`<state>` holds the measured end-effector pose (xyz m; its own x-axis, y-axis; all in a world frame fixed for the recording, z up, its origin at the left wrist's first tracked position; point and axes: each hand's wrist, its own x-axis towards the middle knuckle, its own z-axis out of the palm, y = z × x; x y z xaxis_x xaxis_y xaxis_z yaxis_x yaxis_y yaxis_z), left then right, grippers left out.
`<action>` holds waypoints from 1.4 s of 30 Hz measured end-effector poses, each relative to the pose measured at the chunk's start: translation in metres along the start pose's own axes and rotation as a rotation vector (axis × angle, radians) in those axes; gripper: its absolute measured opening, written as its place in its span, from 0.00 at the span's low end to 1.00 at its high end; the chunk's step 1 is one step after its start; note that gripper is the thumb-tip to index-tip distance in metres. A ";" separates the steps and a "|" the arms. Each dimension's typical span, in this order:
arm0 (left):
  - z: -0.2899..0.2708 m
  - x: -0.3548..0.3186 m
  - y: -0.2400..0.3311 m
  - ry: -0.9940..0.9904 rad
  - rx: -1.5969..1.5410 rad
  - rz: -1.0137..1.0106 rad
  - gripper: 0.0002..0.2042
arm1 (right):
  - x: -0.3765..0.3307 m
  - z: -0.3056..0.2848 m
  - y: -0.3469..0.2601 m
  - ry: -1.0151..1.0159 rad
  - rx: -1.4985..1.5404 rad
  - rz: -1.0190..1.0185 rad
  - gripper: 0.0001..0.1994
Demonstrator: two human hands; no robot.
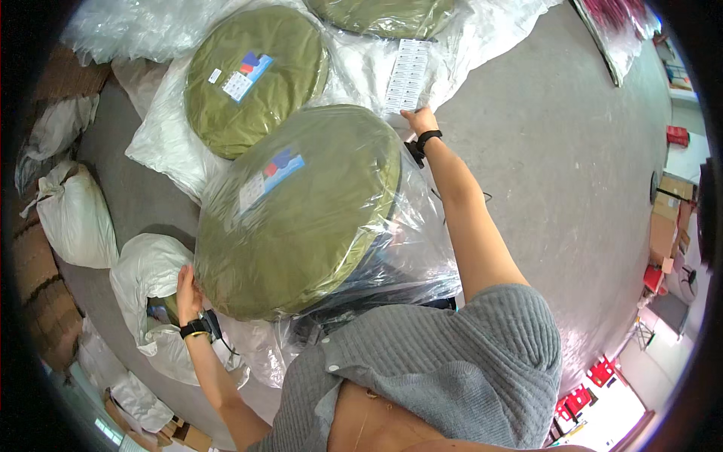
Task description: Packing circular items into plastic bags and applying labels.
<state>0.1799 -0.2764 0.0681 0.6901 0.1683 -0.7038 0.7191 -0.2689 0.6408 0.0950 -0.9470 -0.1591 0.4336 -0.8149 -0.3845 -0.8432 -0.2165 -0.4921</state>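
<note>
A large round, flat olive-green fabric package in a clear plastic bag lies tilted in front of my body, with a blue-and-white printed label under the film. My left hand rests against its lower left edge, fingers stretched out along the bag. Beyond the package's upper right edge, my right hand pinches the near end of a white sheet of small printed stickers. That sheet lies over white plastic sheeting. A black band circles each wrist.
A similar round green package lies on white sheeting beyond, and another sits at the top edge. White sacks and stacked brown cardboard stand at left. Grey floor stretches right, toward cardboard boxes by the wall.
</note>
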 end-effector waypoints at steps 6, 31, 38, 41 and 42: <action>0.031 0.016 0.011 -0.155 -0.169 -0.115 0.22 | 0.002 -0.009 -0.028 -0.392 0.650 0.137 0.10; 0.060 -0.100 0.083 -0.134 -0.178 0.457 0.21 | -0.043 -0.053 -0.091 -0.182 0.234 -0.539 0.13; 0.027 -0.165 0.041 0.019 -0.161 0.699 0.22 | -0.117 -0.155 -0.164 -0.097 0.729 -0.604 0.13; 0.016 -0.184 0.023 0.048 -0.197 0.714 0.22 | -0.155 -0.183 -0.179 -0.097 1.004 -0.723 0.13; 0.014 -0.192 0.012 0.061 -0.211 0.719 0.22 | -0.164 -0.189 -0.174 -0.107 1.003 -0.741 0.13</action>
<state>0.0555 -0.3252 0.2065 0.9944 0.0743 -0.0756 0.0858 -0.1460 0.9856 0.1103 -0.8774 0.1368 0.7634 -0.6141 0.2005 0.2073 -0.0611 -0.9764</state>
